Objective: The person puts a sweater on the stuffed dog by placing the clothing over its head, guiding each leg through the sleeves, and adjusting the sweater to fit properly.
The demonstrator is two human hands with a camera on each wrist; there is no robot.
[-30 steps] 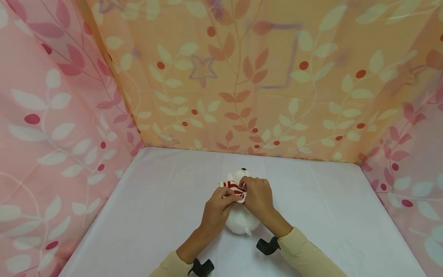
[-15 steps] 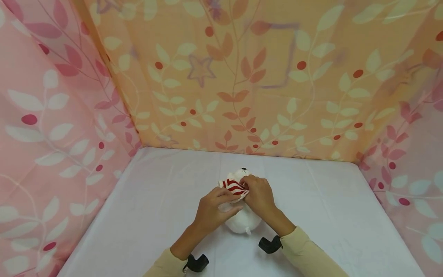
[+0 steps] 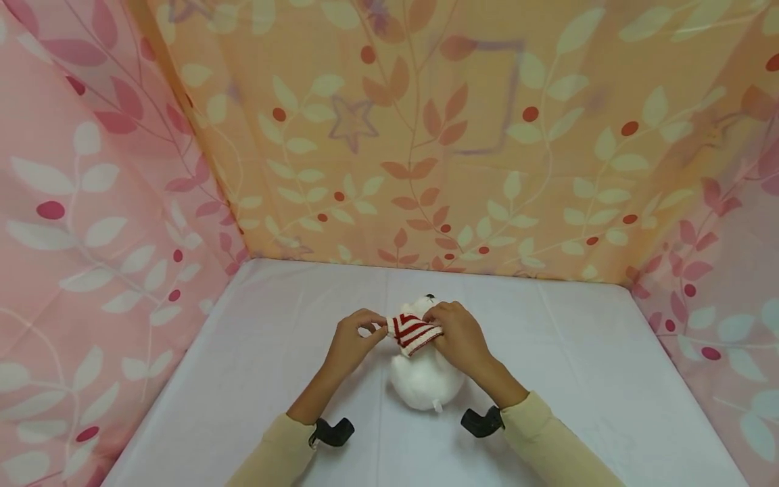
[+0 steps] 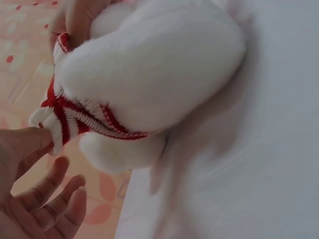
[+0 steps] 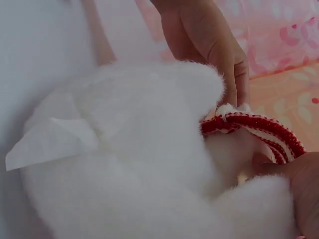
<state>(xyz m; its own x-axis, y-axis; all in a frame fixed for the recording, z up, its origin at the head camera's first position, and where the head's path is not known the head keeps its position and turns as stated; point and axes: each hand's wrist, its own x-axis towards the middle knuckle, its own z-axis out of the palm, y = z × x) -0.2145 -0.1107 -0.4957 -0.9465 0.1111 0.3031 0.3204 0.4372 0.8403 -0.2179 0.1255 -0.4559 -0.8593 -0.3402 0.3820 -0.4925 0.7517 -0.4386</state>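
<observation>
A white plush toy (image 3: 426,385) lies on the table, its dark nose pointing to the far side. Around its upper body sits a small red-and-white striped knitted sweater (image 3: 415,333). My left hand (image 3: 353,339) pinches the sweater's left end between thumb and index finger; in the left wrist view the other fingers of that hand (image 4: 35,184) are loosely bent and apart from it. My right hand (image 3: 461,339) grips the sweater's right edge, thumb tucked inside the hem in the right wrist view. The toy's round white bottom and paw show bare below the hem.
A white cloth covers the table (image 3: 274,379). Pink leaf-patterned curtain (image 3: 103,257) hangs at the left, and an orange one (image 3: 341,169) stands along the back edge. A white label (image 5: 52,139) sticks out from the toy's rear. Black wrist mounts (image 3: 335,431) sit at both cuffs.
My left hand has let go of the hem's middle and moved left and up to the sweater's left end. The sweater's back now lies spread flat. My right hand has barely moved.
</observation>
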